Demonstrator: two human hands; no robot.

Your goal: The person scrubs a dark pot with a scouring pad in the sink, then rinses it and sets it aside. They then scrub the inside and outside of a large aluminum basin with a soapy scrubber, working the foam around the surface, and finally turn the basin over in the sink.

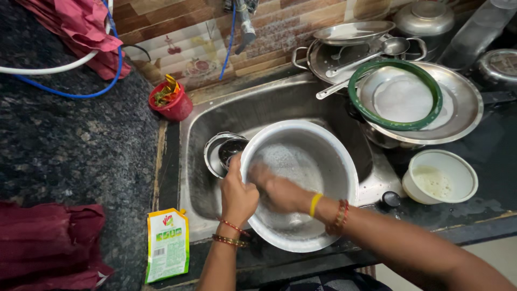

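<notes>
A large round steel pot [323, 151] is tilted over the steel sink [258, 105], its soapy inside facing me. My left hand [237, 191] grips the pot's left rim. My right hand [277, 188] is inside the pot, pressed against its soapy wall; whether it holds a scrubber I cannot tell. A small steel cup [230, 151] and a steel plate [214, 156] lie in the sink just left of the pot.
A red tub [171, 99] with scrubbers stands at the sink's back left corner; a green and yellow soap pouch [167, 245] lies on the dark granite counter. Stacked steel plates, a green-rimmed plate [396, 97], ladles and pots sit right. A white bowl [440, 177] is beside them. A tap [246, 24] hangs above.
</notes>
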